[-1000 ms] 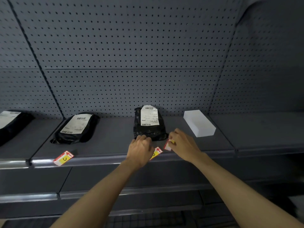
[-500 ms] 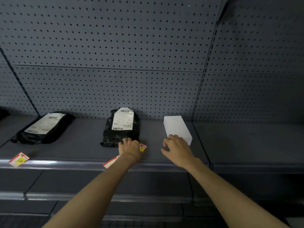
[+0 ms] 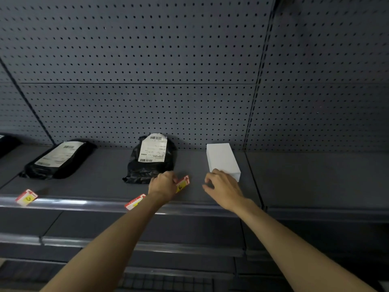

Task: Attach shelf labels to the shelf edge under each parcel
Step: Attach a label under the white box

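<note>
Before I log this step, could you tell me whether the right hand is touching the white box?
Cannot tell. In the head view the right hand overlaps the near end of the white box, hiding any contact or gap.

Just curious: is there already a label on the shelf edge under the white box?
No, the shelf edge below the white box is bare there.

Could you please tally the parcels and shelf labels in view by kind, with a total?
Black bag parcels: 3, the far-left one only partly in view
White box parcels: 1
Red and yellow shelf labels: 3
Total: 7
</note>
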Available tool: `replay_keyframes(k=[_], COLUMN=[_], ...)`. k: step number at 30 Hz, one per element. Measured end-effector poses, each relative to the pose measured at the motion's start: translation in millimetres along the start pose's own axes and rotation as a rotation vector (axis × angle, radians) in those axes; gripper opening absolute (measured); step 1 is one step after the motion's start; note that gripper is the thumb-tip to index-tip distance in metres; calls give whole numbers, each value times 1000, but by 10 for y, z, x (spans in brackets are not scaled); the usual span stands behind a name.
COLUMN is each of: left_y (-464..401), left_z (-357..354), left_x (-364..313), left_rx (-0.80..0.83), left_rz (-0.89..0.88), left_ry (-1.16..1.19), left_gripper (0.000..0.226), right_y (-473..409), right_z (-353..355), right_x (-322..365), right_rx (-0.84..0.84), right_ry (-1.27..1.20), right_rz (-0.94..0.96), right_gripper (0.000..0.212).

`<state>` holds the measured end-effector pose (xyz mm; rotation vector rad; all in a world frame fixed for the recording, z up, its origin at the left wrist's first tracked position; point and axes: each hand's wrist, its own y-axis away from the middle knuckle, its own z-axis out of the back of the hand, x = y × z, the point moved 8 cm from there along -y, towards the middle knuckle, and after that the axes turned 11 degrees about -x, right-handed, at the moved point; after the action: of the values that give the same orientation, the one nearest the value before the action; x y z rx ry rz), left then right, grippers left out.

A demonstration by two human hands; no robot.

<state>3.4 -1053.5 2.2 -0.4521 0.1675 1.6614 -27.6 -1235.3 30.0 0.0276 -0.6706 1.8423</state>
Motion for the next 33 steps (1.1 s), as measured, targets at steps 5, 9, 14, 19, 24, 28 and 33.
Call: replay_keyframes(k=[5, 9, 14, 19, 24, 28, 33], left_y=[117, 250, 462, 637, 805, 1016, 1121], left_z=[47, 62, 9, -62, -27, -178, -369], left_x=[-406, -822, -1283, -1435, -1277, -1083, -915], left_rx=[65, 132, 167, 151, -14, -17, -8], left_rz=[-99, -191, -307, -356, -446, -482, -491], left_ry=[184, 352, 418, 402, 175, 19, -20], left_gripper=[14, 16, 10, 12, 20, 23, 25], right_y=[52, 197, 437, 598, 703, 747, 757], right_z=[201, 408, 637, 695, 665, 651, 560], right_x=[-191, -459, -691, -785, -756, -744, -763], right_rx=[3, -22, -41, -53, -68, -97, -90], right_ry=[-126, -320, -387, -371, -354, -303, -279], right_rz=[-147, -316, -406, -417, -388, -361, -339], right_gripper=[30, 39, 17, 8, 10, 11, 9])
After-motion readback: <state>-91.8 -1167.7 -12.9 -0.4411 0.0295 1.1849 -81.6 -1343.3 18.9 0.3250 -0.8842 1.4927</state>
